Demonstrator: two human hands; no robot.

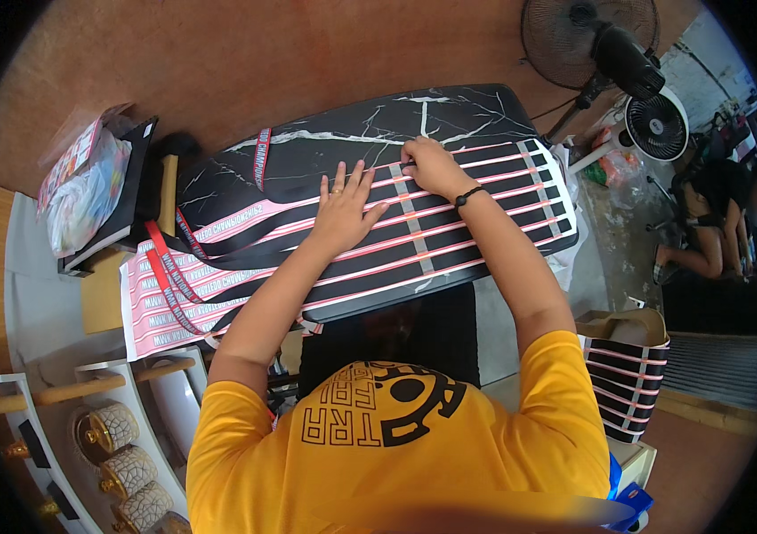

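A row of long black ribbons [472, 247] lies side by side over a sheet printed with red and white stripes [143, 307]. A grey tape strip [410, 220] crosses them at the middle, and a second tape strip [536, 182] crosses near the right end. My left hand [343, 214] rests flat on the ribbons, fingers spread, with a ring on one finger. At the far edge, beside the middle tape, my right hand [434, 169] has bent fingers closed on a black ribbon; its fingertips are partly hidden. Red printed straps [169, 276] loop loosely at the left.
The ribbons lie on a black marble-patterned table [352, 116]. Left stands a black box [125, 222] with plastic-wrapped goods [89, 191]. Two fans [654, 125] stand far right. Another person [716, 222] sits beyond. A striped bundle [623, 383] stands near right; shelves with patterned jars [129, 472] are lower left.
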